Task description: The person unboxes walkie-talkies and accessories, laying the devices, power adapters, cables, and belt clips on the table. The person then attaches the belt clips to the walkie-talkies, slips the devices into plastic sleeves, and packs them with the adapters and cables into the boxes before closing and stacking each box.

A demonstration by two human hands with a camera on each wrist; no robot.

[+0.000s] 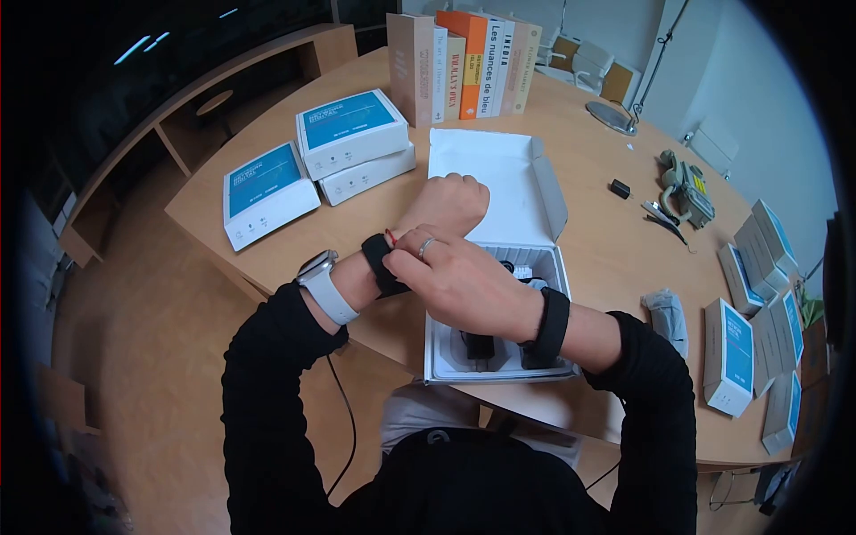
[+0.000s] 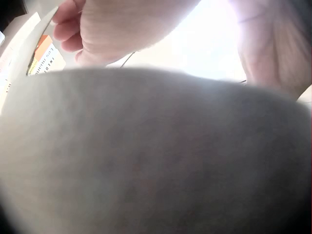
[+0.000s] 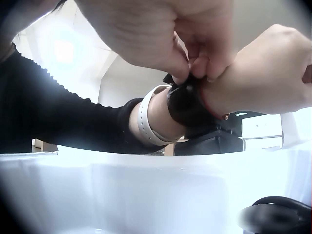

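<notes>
My right hand pinches a black wrist strap worn on the left wrist; in the right wrist view its thumb and fingertips meet at the edge of the strap. The left hand is held out over the box with its fingers curled in and nothing in them. A watch with a white band sits higher up the left forearm. Another black band circles the right wrist. Below both hands lies an open white box, its lid folded back, with a black adapter inside.
Blue-and-white boxes are stacked at the left, near upright books. More such boxes stand along the right edge. A grey-green device, a small black block and a grey wrapped item lie on the table's right side.
</notes>
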